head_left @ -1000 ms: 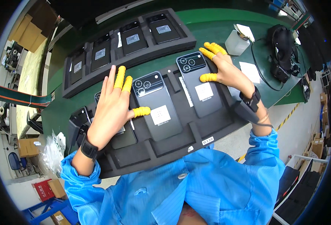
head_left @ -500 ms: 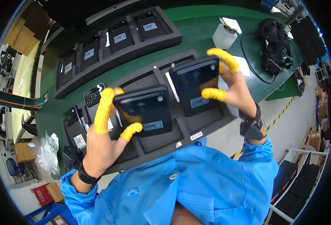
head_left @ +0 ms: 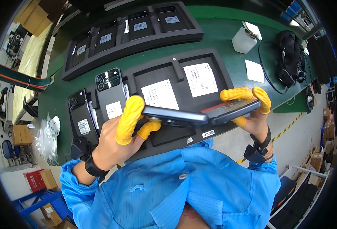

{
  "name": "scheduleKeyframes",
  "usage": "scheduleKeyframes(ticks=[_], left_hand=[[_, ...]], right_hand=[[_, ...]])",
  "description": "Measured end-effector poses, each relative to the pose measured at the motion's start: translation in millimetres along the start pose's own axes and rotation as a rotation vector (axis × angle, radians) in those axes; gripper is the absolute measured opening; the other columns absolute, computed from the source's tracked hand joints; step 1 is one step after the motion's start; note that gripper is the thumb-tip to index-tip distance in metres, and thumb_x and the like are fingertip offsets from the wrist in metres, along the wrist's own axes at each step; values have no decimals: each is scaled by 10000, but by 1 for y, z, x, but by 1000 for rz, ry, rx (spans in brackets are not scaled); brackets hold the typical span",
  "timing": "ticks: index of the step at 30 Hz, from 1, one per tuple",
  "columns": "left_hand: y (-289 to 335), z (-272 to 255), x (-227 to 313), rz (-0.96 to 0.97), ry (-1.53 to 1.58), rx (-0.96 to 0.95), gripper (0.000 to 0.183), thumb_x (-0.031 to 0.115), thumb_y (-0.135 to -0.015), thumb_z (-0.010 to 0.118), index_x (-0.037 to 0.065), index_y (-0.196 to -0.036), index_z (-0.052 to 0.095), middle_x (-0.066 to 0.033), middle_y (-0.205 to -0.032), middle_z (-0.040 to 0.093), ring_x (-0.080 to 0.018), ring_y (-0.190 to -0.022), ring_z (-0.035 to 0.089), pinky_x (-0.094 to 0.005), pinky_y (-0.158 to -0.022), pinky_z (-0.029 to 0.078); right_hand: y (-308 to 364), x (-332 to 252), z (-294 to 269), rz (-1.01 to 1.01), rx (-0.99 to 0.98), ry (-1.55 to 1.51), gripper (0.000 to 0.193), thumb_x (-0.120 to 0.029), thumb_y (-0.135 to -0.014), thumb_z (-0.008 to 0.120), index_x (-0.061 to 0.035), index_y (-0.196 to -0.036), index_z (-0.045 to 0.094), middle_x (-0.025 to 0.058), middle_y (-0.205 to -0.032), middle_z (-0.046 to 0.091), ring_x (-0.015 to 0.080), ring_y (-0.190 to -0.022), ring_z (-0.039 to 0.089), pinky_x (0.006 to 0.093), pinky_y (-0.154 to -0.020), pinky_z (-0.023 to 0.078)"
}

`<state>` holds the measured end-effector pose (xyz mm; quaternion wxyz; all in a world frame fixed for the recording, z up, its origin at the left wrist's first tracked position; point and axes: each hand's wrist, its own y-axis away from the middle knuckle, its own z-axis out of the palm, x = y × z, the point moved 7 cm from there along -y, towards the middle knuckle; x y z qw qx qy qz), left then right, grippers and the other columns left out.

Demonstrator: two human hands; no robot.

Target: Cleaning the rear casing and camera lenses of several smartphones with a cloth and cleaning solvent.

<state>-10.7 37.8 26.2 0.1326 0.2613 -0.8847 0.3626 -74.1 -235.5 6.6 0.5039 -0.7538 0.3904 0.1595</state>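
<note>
My left hand (head_left: 113, 139), with yellow finger cots on thumb and fingers, grips a dark smartphone (head_left: 180, 115) seen almost edge-on, its camera lenses turned downward. A second smartphone (head_left: 235, 110), tilted, with a reddish patch on its upper face, is pinched in my right hand (head_left: 258, 116), which also wears yellow cots. The inner ends of the two phones meet or overlap. Below them lies a dark foam tray (head_left: 222, 74). Two of its slots show white printed sheets (head_left: 159, 94); to the left, a black phone (head_left: 85, 116) and a grey phone (head_left: 113, 95) lie camera side up.
Behind, another foam tray (head_left: 145, 49) holds several labelled phones. On the green table (head_left: 229, 23) at right stand a white bottle (head_left: 245, 40), a paper sheet (head_left: 254, 71) and a black bag (head_left: 288, 53) with a cable. Clear plastic wrap (head_left: 48, 137) hangs at the left edge.
Both phones have tipped from facing me to nearly edge-on, and their inner ends have come together. The tray slots and printed sheets behind them have come into sight.
</note>
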Motion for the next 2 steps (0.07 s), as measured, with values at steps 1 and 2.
scheduleKeyframes(ticks=[1,2], left_hand=[[-4,-1,5,42,-27,9,628,86,-680,847,-33,-1223,555,-139,-949,697,-269,-769,704,-315,-687,564],[-3,2,-1,-50,89,-15,669,89,-690,842,-18,-1271,528,-151,-1030,687,-265,-799,706,-313,-712,565]], right_hand=[[0,0,0,-7,7,4,746,-33,-690,826,-62,-1322,431,157,-1067,696,280,-1055,663,417,-1052,371],[-1,1,2,-14,4,-1,746,-33,-690,826,-62,-1322,431,157,-1067,696,280,-1055,663,417,-1052,371]])
